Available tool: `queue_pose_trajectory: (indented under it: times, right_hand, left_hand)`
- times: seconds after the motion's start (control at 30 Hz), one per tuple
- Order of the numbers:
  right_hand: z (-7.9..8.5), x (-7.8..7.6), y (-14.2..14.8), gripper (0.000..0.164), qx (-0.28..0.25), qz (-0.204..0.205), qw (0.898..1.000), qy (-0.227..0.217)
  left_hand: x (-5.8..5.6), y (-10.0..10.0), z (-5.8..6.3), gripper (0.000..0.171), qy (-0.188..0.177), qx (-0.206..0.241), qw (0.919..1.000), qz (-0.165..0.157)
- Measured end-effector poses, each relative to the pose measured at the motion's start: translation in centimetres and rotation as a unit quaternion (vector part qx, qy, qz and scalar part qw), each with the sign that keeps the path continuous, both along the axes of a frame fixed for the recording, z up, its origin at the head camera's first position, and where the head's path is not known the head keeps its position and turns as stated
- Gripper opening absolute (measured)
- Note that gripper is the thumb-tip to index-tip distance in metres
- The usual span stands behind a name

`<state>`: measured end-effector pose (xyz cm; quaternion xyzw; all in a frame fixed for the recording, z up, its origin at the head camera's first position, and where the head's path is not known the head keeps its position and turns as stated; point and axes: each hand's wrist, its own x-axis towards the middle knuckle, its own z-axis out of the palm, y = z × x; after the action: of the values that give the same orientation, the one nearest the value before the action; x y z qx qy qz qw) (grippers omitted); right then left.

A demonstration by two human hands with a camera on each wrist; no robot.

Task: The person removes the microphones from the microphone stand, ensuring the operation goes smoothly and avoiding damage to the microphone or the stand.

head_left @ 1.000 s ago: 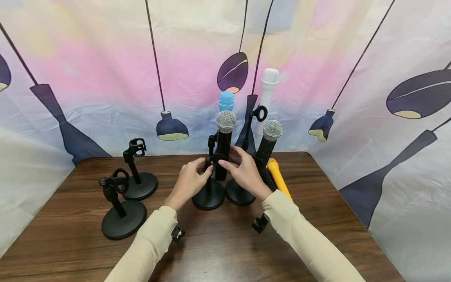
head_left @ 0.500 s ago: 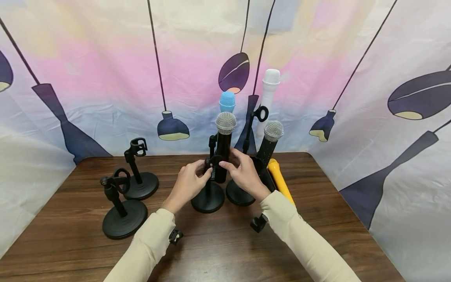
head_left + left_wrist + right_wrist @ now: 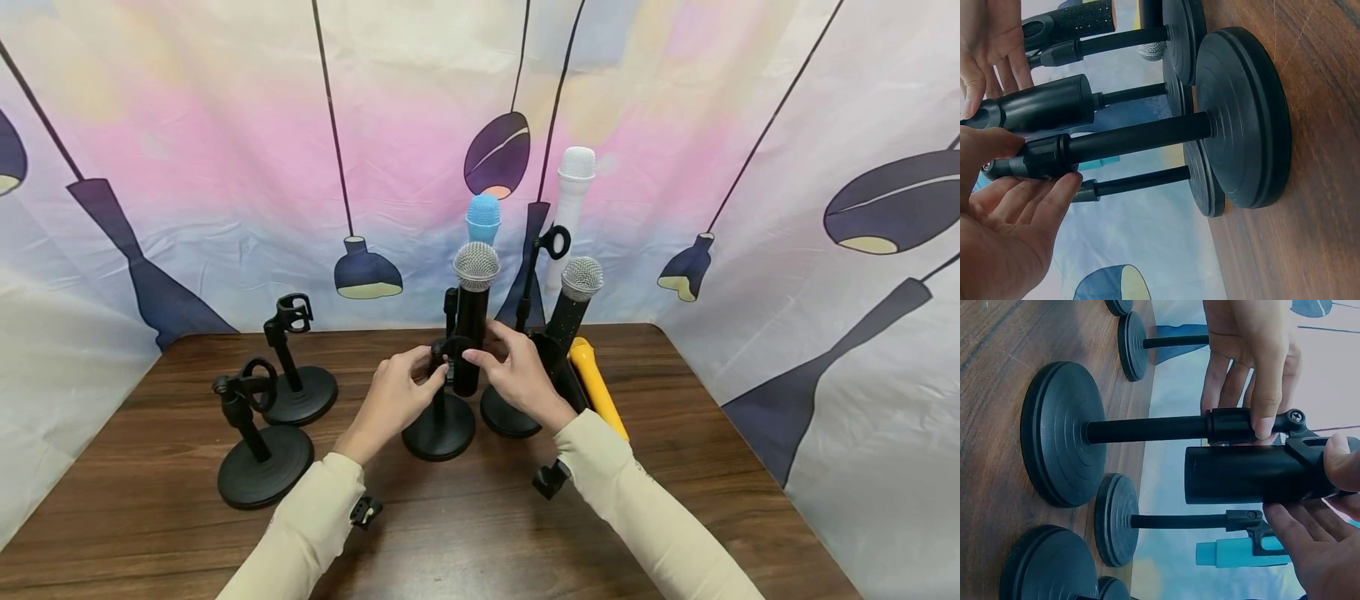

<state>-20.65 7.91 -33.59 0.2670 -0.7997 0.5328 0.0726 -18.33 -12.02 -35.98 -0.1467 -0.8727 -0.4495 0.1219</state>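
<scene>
A black microphone with a silver mesh head (image 3: 471, 308) stands nearly upright in the clip of a round-based black desk stand (image 3: 438, 431). My left hand (image 3: 390, 404) pinches that stand's collar below the clip, thumb on one side and fingers on the other. On the microphone's body rest the thumb and fingers of my right hand (image 3: 519, 377), gripping it beside the clip. The right wrist view shows the microphone's lower end (image 3: 1235, 475) alongside the stand's pole (image 3: 1147, 430), its base tilted off the tabletop or close to it; I cannot tell which.
Two bare stands (image 3: 258, 467) with clips are at the left. Behind my hands are a blue microphone (image 3: 483, 218), a white microphone (image 3: 572, 196) and another bare clip (image 3: 557, 242). A speckled black microphone (image 3: 572, 304) and a yellow microphone (image 3: 596, 385) sit at the right.
The stand with the silver-headed microphone has shifted slightly left and towards me, both hands moving along with it. The other stands and microphones stay put.
</scene>
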Motion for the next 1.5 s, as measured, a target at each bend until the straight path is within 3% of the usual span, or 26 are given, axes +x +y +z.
queue_pose_trajectory:
  times: [1.0, 1.5]
  right_hand:
    - [0.0, 1.3, -0.1, 0.049, 0.012, 0.013, 1.0, 0.007]
    - [-0.1, 2.1, -0.1, 0.045, 0.021, 0.019, 1.0, 0.011]
  left_hand:
    - [1.8, -0.7, 0.2, 0.025, 0.001, -0.008, 0.9999, -0.011]
    - [2.6, -0.9, 0.0, 0.021, 0.016, -0.026, 0.9995, 0.0]
